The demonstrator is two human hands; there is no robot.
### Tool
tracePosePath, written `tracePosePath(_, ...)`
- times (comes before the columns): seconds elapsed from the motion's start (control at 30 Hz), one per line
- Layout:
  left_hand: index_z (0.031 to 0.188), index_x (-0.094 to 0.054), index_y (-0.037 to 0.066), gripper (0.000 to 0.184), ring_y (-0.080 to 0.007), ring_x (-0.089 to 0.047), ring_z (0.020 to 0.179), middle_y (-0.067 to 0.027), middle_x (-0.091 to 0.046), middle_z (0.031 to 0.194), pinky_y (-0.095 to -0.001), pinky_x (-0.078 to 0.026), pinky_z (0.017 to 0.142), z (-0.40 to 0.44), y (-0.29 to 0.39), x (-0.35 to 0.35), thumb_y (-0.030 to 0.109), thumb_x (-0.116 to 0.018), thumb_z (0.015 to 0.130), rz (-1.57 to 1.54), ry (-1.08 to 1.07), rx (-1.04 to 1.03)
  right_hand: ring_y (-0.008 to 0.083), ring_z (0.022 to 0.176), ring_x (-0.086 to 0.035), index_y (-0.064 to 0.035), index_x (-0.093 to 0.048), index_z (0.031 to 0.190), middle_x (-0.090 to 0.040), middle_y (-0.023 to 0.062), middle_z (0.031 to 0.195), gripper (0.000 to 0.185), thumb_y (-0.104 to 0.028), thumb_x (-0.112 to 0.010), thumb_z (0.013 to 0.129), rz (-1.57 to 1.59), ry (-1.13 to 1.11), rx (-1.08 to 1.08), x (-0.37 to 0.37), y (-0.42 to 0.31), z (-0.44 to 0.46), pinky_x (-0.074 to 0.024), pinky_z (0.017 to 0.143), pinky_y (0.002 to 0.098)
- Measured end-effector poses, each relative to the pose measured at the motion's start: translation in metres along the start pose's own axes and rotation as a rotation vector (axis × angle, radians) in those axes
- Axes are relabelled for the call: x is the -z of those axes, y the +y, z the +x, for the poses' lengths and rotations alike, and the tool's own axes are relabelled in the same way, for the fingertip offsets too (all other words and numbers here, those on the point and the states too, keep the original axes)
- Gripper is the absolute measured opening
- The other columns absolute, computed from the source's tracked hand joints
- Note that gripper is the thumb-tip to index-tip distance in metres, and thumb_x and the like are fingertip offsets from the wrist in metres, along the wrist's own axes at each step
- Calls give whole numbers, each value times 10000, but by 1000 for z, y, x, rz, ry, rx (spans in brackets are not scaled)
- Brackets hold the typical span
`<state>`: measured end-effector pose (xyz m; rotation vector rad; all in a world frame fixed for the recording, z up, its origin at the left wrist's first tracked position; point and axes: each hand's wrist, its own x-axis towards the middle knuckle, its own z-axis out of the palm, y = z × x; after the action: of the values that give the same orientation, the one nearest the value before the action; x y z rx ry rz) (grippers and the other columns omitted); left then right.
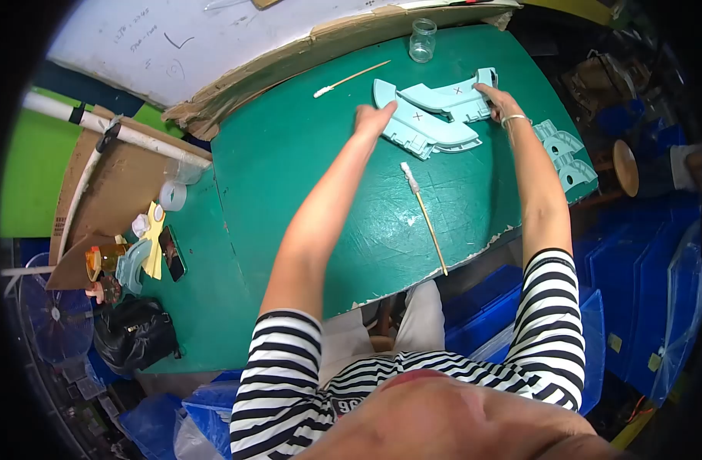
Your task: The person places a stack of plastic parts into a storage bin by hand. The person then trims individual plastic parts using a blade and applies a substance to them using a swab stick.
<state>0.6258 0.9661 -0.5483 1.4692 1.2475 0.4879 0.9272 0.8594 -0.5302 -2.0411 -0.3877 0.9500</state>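
Observation:
Two pale teal plastic parts, each marked with an X, lie side by side on the green table. My left hand (pixel 375 121) is closed on the left end of the nearer part (pixel 420 119). At the right end of the farther part (pixel 457 93), my right hand (pixel 498 103) grips the edge, its fingertips partly hidden. Below the parts lies a stick with a white wrapped tip (pixel 422 211). A second such stick (pixel 358 77) rests beyond my left hand, and a glass jar (pixel 423 41) stands near the back edge.
More teal parts (pixel 565 157) sit at the table's right edge. On the left are a phone (pixel 171 253), a tape roll (pixel 173 196), a yellow cloth (pixel 154 249) and a black bag (pixel 136 334). Cardboard (pixel 289 69) lines the back edge; blue bins (pixel 634 268) stand at right.

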Motion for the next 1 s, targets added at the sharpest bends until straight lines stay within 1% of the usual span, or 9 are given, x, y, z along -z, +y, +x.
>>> tracePosePath(0.27, 1123, -585, -75, 467, -281, -689, 896, -189, -675, 1021, -454, -570, 762, 32, 16, -22, 257, -721, 824, -432, -209, 276, 53, 426, -366, -94, -555, 752, -445, -44, 602, 521, -545, -805, 680, 285, -43, 49, 16, 25, -12, -321, 375, 189)
tracePosePath(0.4, 1184, -529, -95, 504, -284, -680, 926, -196, -659, 1064, -419, -565, 820, 26, 28, -11, 242, -695, 848, -428, -149, 126, 49, 453, -388, -96, -523, 792, -445, -46, 627, 533, -542, -798, 691, 348, 0, 258, 22, 0, -51, -323, 400, 196)
tracePosePath(0.47, 1157, -551, -99, 491, -288, -671, 945, -212, -647, 1096, -375, -556, 839, 6, 33, 20, 244, -704, 841, -602, -272, -189, 46, 451, -376, -91, -521, 815, -430, -51, 620, 539, -534, -801, 691, 374, 3, 369, 18, -18, -91, -323, 412, 198)
tracePosePath(0.63, 1101, -581, -102, 458, -231, -675, 887, -172, -668, 1036, -362, -556, 783, -117, 28, 163, 257, -711, 848, -433, -224, -289, 29, 444, -293, -141, -550, 807, -353, -106, 557, 380, -444, -776, 768, 532, -203, 392, -45, -24, -227, -284, 431, 206)
tracePosePath(0.73, 1125, -562, -116, 554, -252, -675, 915, -190, -661, 1053, -367, -555, 788, -203, -39, 227, 339, -702, 844, -320, -117, -170, 27, 432, -288, -180, -549, 761, -342, -118, 528, 323, -416, -767, 792, 493, -303, 331, -110, 21, -299, -277, 428, 206)
tracePosePath(0.77, 1130, -561, -118, 566, -257, -679, 905, -197, -662, 1054, -368, -557, 789, -229, -66, 241, 346, -706, 840, -308, -95, -109, 61, 447, -380, -129, -538, 747, -421, -54, 600, 406, -444, -795, 741, 482, -344, 343, -133, 48, -306, -332, 392, 240)
tracePosePath(0.87, 1134, -562, -119, 598, -241, -674, 926, -198, -657, 1076, -345, -547, 784, -274, -157, 261, 362, -729, 821, -319, -23, 9, 58, 439, -363, -108, -524, 803, -451, -42, 636, 452, -465, -794, 735, 491, -376, 89, -183, 111, -344, -343, 397, 228)
tracePosePath(0.93, 1107, -588, -103, 631, -265, -665, 969, -203, -668, 1053, -354, -528, 817, -285, -201, 258, 464, -676, 843, -178, 124, -25, 58, 446, -361, -96, -522, 819, -463, -36, 646, 462, -481, -769, 757, 415, -434, 41, -201, 137, -351, -346, 415, 230)
tracePosePath(1.0, 1146, -547, -118, 776, -300, -649, 1000, -231, -652, 1068, -373, -512, 841, -301, -209, 266, 580, -629, 816, 318, 297, 5, 63, 450, -365, -84, -519, 845, -464, -35, 646, 470, -501, -728, 790, 205, -440, 98, -200, 147, -356, -345, 417, 228)
